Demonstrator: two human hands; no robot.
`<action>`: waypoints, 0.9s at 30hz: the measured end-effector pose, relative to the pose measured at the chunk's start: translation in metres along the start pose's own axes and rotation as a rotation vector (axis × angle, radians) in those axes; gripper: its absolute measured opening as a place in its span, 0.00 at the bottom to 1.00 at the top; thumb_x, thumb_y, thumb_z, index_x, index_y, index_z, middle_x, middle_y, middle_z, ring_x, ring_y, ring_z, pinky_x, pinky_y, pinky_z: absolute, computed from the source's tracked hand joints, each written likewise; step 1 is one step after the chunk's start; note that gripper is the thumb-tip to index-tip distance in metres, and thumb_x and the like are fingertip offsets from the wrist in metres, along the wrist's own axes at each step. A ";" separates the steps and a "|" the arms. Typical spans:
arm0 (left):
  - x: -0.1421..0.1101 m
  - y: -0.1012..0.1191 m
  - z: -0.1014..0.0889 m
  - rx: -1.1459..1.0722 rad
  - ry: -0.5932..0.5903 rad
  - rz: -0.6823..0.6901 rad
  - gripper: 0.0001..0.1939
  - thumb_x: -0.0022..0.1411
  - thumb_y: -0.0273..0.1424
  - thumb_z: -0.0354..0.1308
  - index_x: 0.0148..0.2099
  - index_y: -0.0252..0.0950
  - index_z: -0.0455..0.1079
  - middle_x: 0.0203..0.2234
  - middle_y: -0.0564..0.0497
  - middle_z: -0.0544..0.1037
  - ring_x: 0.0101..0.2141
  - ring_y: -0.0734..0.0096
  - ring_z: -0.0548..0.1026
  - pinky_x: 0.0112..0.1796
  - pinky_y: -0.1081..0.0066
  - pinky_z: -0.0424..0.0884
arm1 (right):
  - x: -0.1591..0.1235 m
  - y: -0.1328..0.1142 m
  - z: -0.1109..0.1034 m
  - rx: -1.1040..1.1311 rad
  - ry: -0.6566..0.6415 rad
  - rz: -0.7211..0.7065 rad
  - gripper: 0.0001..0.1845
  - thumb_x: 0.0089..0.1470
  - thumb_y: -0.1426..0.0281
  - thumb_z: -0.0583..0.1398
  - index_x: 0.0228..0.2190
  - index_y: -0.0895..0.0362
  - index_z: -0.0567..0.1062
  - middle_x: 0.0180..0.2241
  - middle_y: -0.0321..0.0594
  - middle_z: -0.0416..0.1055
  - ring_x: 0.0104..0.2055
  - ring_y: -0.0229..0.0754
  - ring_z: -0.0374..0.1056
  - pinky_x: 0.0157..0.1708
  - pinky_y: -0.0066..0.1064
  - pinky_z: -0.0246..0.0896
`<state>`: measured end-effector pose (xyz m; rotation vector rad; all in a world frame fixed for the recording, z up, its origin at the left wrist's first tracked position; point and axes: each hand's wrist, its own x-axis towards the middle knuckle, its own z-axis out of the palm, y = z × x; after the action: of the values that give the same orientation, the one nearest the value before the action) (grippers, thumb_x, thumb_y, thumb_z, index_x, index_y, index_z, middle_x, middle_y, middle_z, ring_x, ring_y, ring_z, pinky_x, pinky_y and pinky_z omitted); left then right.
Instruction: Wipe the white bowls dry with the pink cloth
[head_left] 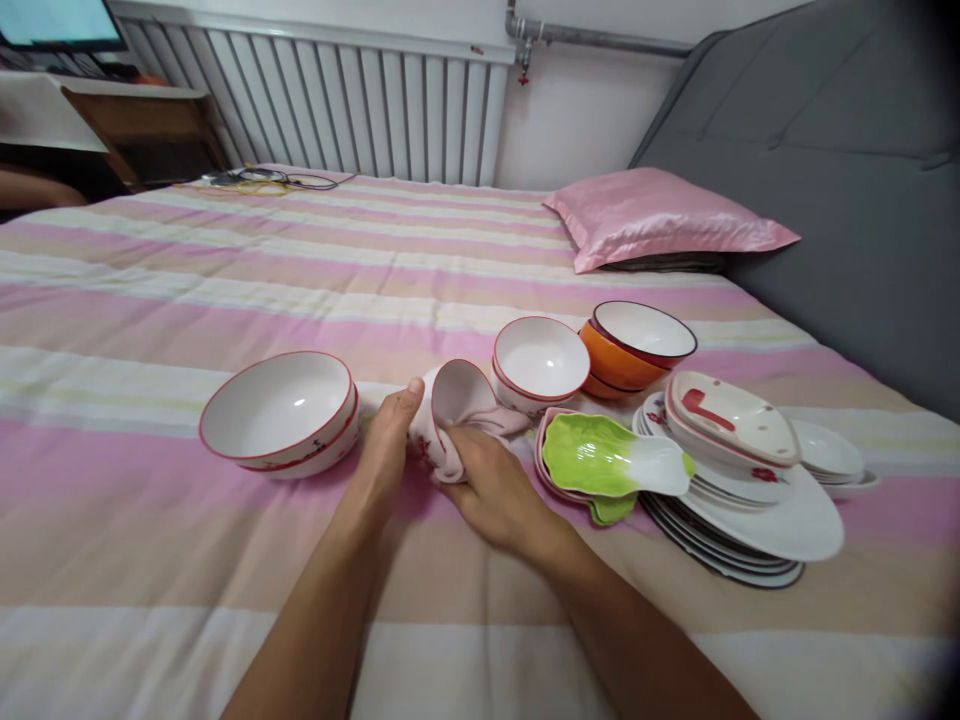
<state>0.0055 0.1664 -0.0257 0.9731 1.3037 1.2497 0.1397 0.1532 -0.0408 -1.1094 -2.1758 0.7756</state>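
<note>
Two bare hands on one small patterned bowl [459,385], tilted on its side above mid-bed [187,560], nearer us than the far edge; can't tell if it touches the cover. Left hand [386,445] grips the bowl's left side, thumb up, other fingers mostly hidden. Right hand [491,485] closed on pink cloth [499,418], pressing it against the bowl's rim, part of the cloth inside. Left of the hands: larger red-rimmed bowls [281,410], nested. Just behind, to the right: smaller white bowls [540,355], stacked, next to orange bowls [619,360]. Toward the bed's headboard edge: green-and-white leaf-shaped dish [592,455] atop others, then stacked plates [802,520] carrying a squarish dish [739,415] with red motif, small white dishes [825,450] just beside. Pink pillow [667,215] at the bed's far right corner, against grey headboard [817,130]. Cables [266,182] near the far edge, left part, by the radiator [337,100].
</note>
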 end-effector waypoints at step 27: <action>0.002 -0.002 -0.006 0.115 0.165 0.161 0.25 0.53 0.52 0.55 0.38 0.34 0.71 0.24 0.52 0.70 0.25 0.70 0.68 0.26 0.72 0.63 | 0.001 -0.001 -0.002 0.270 0.018 0.169 0.27 0.43 0.68 0.66 0.47 0.57 0.68 0.45 0.46 0.73 0.46 0.51 0.69 0.45 0.45 0.63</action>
<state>-0.0002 0.1678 -0.0283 1.0921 1.4620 1.4146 0.1400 0.1535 -0.0386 -1.1617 -1.9103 1.0938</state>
